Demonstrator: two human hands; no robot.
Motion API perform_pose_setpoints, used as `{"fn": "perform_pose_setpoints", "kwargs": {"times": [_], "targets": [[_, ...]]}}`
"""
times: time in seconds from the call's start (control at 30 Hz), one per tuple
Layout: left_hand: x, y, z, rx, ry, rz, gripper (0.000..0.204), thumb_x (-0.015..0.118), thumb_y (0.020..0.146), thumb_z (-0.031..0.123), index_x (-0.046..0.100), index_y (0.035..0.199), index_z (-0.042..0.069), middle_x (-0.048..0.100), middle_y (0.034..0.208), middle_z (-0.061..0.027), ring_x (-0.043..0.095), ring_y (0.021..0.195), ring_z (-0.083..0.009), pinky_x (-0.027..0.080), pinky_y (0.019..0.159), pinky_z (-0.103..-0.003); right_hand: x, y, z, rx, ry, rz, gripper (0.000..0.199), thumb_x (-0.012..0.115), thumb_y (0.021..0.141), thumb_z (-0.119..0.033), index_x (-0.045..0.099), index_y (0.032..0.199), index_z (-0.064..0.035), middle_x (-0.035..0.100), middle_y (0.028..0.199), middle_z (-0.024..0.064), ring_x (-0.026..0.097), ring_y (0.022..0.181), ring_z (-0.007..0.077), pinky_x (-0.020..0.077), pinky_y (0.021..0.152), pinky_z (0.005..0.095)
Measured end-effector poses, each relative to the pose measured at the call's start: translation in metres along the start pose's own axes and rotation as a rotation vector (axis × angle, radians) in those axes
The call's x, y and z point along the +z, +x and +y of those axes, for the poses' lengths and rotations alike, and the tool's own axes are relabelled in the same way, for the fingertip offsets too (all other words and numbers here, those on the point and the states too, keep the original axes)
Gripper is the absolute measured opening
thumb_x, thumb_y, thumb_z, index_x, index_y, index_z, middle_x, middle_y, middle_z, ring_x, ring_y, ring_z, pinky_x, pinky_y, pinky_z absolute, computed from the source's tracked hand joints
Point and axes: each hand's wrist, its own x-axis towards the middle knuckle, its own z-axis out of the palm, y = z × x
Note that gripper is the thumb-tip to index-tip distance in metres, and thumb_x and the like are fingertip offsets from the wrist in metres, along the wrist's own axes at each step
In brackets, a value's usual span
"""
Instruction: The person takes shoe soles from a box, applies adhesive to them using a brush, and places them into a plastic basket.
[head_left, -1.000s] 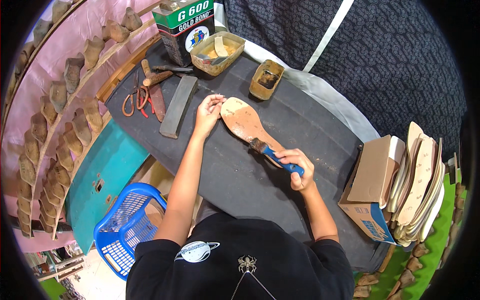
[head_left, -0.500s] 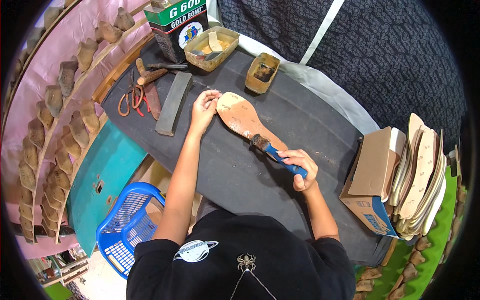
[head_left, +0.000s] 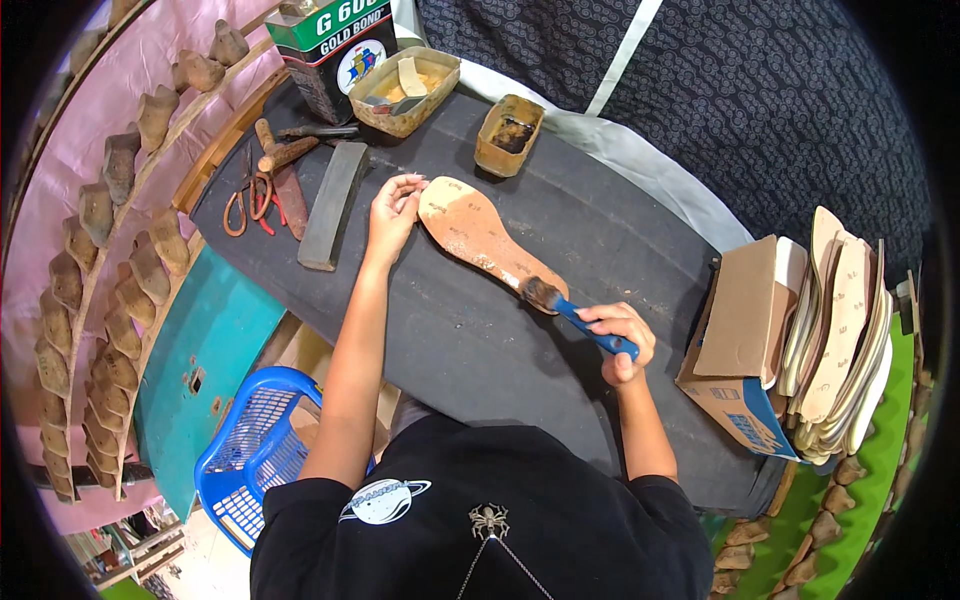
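Currently: left hand (head_left: 392, 212) fingertips press the tan insole (head_left: 482, 237) on the table (head_left: 470, 340); right hand (head_left: 620, 338), grip closed around blue-handled brush (head_left: 570, 312), bristles on insole.

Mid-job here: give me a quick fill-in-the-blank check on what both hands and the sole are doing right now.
1. The right hand holds a brush with a ____ handle.
2. The brush's bristles touch the tan shoe sole at its ____ end.
3. The left hand steadies the sole's wider end, on the side toward the grey ____ stone.
4. The sole lies flat on the ____ work surface.

Missing words: blue; narrow; sharpening; black
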Motion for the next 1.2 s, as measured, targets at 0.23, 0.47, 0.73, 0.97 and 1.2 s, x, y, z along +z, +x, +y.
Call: {"fn": "perform_pose_setpoints", "kwargs": {"times": [0.23, 0.47, 0.73, 0.97, 1.2], "targets": [[-0.001, 0.0, 0.0, 0.015, 0.026, 0.01, 0.019, 0.045, 0.083, 0.0, 0.047, 0.102, -0.002, 0.054, 0.098, -0.0092, 0.055, 0.085, -0.0105, 0.044, 0.074, -0.02, -0.008, -0.01, -0.001, 0.052, 0.008, -0.024, 0.036, 0.041, 0.077, -0.033, 0.052, 0.066, 0.0002, 0.061, 0.071, 0.0164, 0.057, 0.057, 0.0236, 0.0433, 0.051, 0.0303], [-0.002, 0.0, 0.0, -0.002, 0.015, 0.003, 0.019, 0.045, 0.083, 0.0, 0.047, 0.102, -0.002, 0.054, 0.099, -0.0093, 0.055, 0.086, -0.0108, 0.044, 0.075, -0.021, -0.008, -0.012, -0.005, 0.056, -0.005, 0.081, 0.039, 0.039, 0.077, -0.033, 0.051, 0.062, 0.0005, 0.06, 0.067, 0.0166, 0.056, 0.055, 0.0228, 0.0421, 0.049, 0.0298], [-0.001, 0.0, 0.0, -0.004, 0.029, 0.013, 0.02, 0.046, 0.083, 0.001, 0.047, 0.103, -0.002, 0.054, 0.099, -0.0093, 0.054, 0.088, -0.0109, 0.044, 0.074, -0.021, -0.02, -0.02, 0.004, 0.217, 0.116, 0.189, 0.04, 0.042, 0.071, -0.038, 0.05, 0.06, -0.0006, 0.059, 0.064, 0.0185, 0.055, 0.056, 0.0232, 0.0402, 0.054, 0.0296], [0.002, -0.001, 0.004, -0.02, 0.044, 0.013, 0.019, 0.047, 0.083, 0.002, 0.047, 0.102, -0.002, 0.054, 0.098, -0.0089, 0.055, 0.086, -0.0105, 0.044, 0.073, -0.02, -0.016, -0.013, 0.002, 0.246, 0.158, 0.222, 0.04, 0.041, 0.069, -0.038, 0.049, 0.058, -0.0005, 0.059, 0.063, 0.0187, 0.054, 0.055, 0.0241, 0.0397, 0.054, 0.0294], [0.0, 0.001, 0.0, 0.011, 0.027, 0.009, 0.019, 0.047, 0.083, 0.002, 0.047, 0.102, -0.001, 0.055, 0.097, -0.0084, 0.055, 0.085, -0.0101, 0.044, 0.072, -0.02, -0.027, -0.02, 0.009, 0.262, 0.202, 0.26, 0.037, 0.04, 0.068, -0.035, 0.048, 0.057, -0.0006, 0.058, 0.061, 0.0193, 0.053, 0.053, 0.0236, 0.0405, 0.054, 0.0303]]}}
